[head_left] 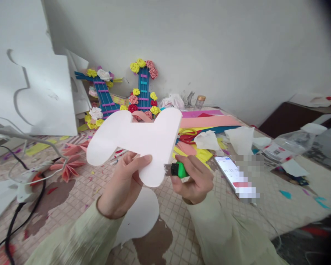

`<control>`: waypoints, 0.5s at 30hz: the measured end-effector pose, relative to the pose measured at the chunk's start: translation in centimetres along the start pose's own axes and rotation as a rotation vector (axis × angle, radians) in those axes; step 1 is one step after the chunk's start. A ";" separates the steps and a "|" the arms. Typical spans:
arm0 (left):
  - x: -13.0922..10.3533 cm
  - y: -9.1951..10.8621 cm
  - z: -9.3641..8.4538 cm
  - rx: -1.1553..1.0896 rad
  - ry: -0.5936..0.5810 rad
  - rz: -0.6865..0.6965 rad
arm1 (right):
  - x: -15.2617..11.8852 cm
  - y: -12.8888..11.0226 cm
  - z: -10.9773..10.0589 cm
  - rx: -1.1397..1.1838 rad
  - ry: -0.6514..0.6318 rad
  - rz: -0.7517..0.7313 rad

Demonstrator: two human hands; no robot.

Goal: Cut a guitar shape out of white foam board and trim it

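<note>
My left hand (129,180) grips a white foam board cutout (138,138) by its lower edge, thumb on the front face. The cutout has rounded lobes joined by a narrower middle and is raised above the table. In my right hand (194,178) is a green and black utility knife (180,169), fingers wrapped round it. Its metal blade lies at the right edge of the cutout's lower lobe; whether it cuts in cannot be told. Below my hands, another white rounded piece (142,213) lies on the table, partly hidden by my left arm.
Two blue paper guitars (144,86) with paper flowers lean near the wall. Red and yellow scissors (188,135) rest among coloured paper strips (209,122). A phone (228,173) and a plastic bottle (289,145) are at right. Cables and a power strip (30,180) lie left.
</note>
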State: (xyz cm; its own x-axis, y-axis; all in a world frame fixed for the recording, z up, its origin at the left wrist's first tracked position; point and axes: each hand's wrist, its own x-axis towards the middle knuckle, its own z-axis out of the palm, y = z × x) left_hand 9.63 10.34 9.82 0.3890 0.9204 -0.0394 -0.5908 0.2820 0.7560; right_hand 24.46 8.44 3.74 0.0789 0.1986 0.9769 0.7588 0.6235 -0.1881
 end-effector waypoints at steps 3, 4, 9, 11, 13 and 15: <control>0.1 0.0 -0.1 0.015 -0.006 -0.012 | 0.0 0.0 0.0 0.011 -0.004 0.001; 0.1 0.0 -0.1 0.014 -0.008 -0.010 | 0.0 0.1 0.0 0.009 -0.009 0.000; 0.1 -0.1 -0.3 0.005 -0.005 0.002 | -0.1 0.4 0.1 -0.006 -0.017 0.005; 0.1 -0.2 -0.3 0.001 -0.017 -0.008 | -0.1 0.3 0.1 0.006 -0.010 0.007; 0.1 -0.3 -0.2 -0.003 -0.017 -0.028 | 0.0 0.2 0.1 0.017 -0.006 0.004; 0.1 -0.4 -0.1 -0.011 -0.010 -0.043 | 0.0 0.2 0.1 0.013 -0.008 0.009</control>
State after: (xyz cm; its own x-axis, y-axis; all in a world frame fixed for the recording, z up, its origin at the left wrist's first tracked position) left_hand 9.83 10.36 9.50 0.4213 0.9046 -0.0653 -0.5809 0.3244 0.7465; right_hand 24.57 8.61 3.67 0.0803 0.2104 0.9743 0.7495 0.6316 -0.1981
